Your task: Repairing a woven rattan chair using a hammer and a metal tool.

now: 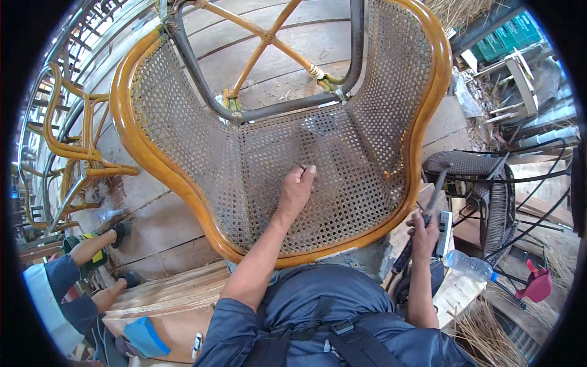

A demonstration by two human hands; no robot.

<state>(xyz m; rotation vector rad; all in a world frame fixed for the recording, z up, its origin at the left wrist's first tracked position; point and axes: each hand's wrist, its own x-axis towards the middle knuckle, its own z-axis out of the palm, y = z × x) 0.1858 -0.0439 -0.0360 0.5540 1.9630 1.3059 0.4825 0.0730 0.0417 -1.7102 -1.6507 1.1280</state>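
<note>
1. Rattan chair (140, 147), with a glossy orange-brown frame, lies tipped in front of the person, its rim resting against their lap; its woven cane panel (342, 183) faces up.
2. Left hand (296, 189) rests on the middle of the cane panel, fingers curled into a loose fist, thumb and forefinger pinched at a thin dark strand or small tool (301, 166) at the weave; which it is cannot be told.
3. Right hand (424, 235) is beyond the chair's right rim, closed around the handle of a hammer (435, 189), whose head points up and away, just beside the rim.
4. A white, flat, bar-like thing (444, 232) sits just beside the right hand; whether that hand also holds it is unclear.
5. Behind the cane panel, a dark metal frame (275, 110) and crossed rattan struts (267, 38) show, over a plank floor (165, 226).
6. A clear plastic bottle (469, 265) lies near the person's right side, below a dark wicker piece on a black wire frame (471, 165).
7. More bent rattan frames (73, 140) stand to the left.
8. At lower left another person's legs and sandalled feet (119, 231) rest on the planks.
9. Dry straw (489, 333) lies at lower right.
</note>
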